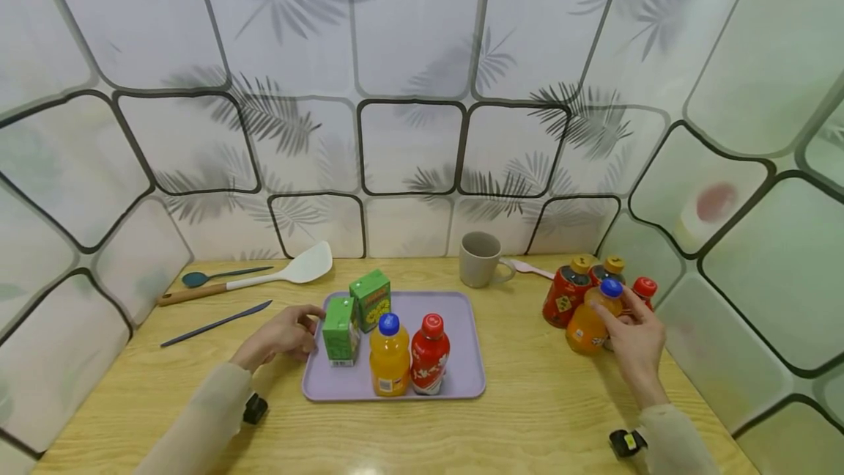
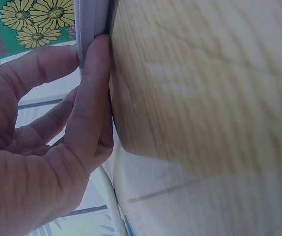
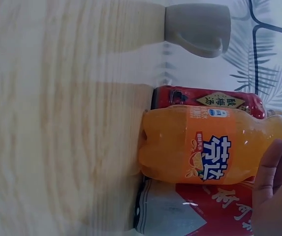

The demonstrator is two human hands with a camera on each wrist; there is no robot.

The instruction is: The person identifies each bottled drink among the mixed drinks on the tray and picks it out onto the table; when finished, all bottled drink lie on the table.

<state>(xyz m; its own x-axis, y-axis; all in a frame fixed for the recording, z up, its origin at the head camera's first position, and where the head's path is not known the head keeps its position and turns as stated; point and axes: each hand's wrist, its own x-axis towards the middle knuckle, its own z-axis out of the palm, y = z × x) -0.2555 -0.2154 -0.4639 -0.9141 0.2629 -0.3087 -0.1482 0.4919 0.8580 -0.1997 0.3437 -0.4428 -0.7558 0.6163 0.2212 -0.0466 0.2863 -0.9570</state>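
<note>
My left hand (image 1: 290, 333) pinches the left rim of a lilac tray (image 1: 458, 343); thumb and finger meet at its edge (image 2: 94, 29) in the left wrist view. On the tray stand two green drink cartons (image 1: 341, 332), an orange juice bottle (image 1: 389, 361) with a blue cap and a red bottle (image 1: 430, 358). Far to the right, my right hand (image 1: 638, 339) grips an orange soda bottle (image 3: 212, 145) near its neck. That bottle looks upright, close against dark red bottles (image 1: 565, 295) with yellow caps. Behind my fingers another red-capped bottle (image 1: 645, 286) is partly hidden.
A grey mug (image 1: 480, 261) stands at the back, beside a pale pink utensil (image 1: 530, 268). Left of the tray lie a white spatula (image 1: 310, 264), a dark teal spoon (image 1: 195, 279) and a thin blue stick-like utensil (image 1: 217, 323). Patterned walls enclose the wooden table (image 1: 527, 416).
</note>
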